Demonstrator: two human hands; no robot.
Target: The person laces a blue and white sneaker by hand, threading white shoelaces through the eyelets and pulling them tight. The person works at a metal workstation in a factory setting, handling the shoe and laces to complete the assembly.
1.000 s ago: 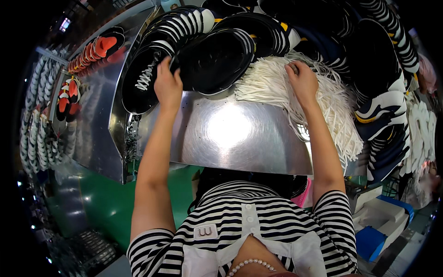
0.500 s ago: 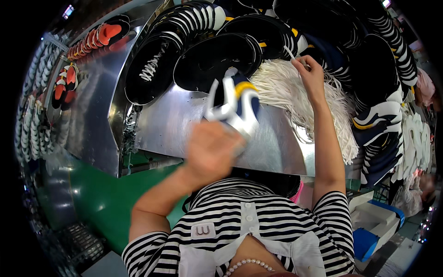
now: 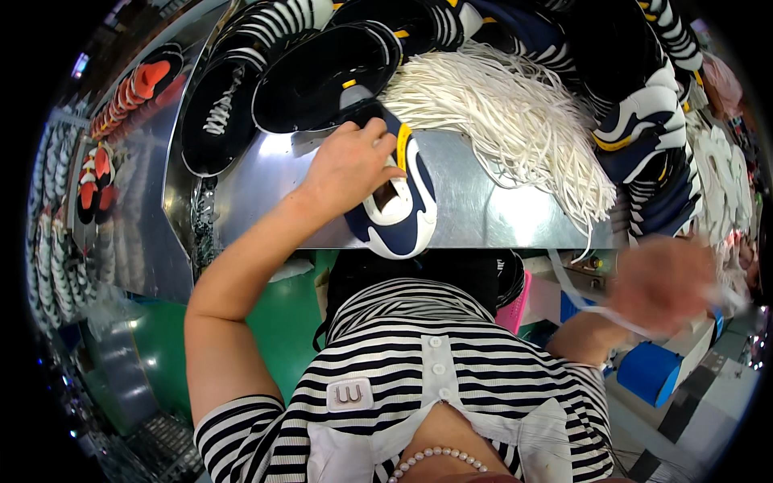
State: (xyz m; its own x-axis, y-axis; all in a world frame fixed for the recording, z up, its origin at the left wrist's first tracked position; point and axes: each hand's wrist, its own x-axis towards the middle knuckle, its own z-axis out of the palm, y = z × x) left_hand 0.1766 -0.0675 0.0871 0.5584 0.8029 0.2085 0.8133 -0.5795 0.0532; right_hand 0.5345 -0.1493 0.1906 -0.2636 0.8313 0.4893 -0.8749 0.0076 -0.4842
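A navy and white shoe upper (image 3: pixel 419 187) with a yellow patch lies at the table's near edge, its rounded toe toward me. My left hand (image 3: pixel 348 167) is closed on its side, fingers over the opening; the palm side is hidden. Off to the right, beyond the table edge, my right hand (image 3: pixel 664 286) is smeared by motion. A white shoelace (image 3: pixel 570 282) trails from it, so it appears closed on the lace. Behind the shoe upper spreads a thick bundle of white shoelaces (image 3: pixel 499 105) on the metal table (image 3: pixel 475 213).
Rows of nested black, white and navy shoe uppers (image 3: pixel 326 76) line the back, with more stacked uppers (image 3: pixel 644 133) at right. Red and black uppers (image 3: pixel 133 92) lie on a left-hand metal surface. A blue and white machine (image 3: pixel 648 374) stands at lower right.
My left hand has brought the shoe upper down onto the table edge. My right hand has swung from the lace bundle out to the right, drawing a lace along.
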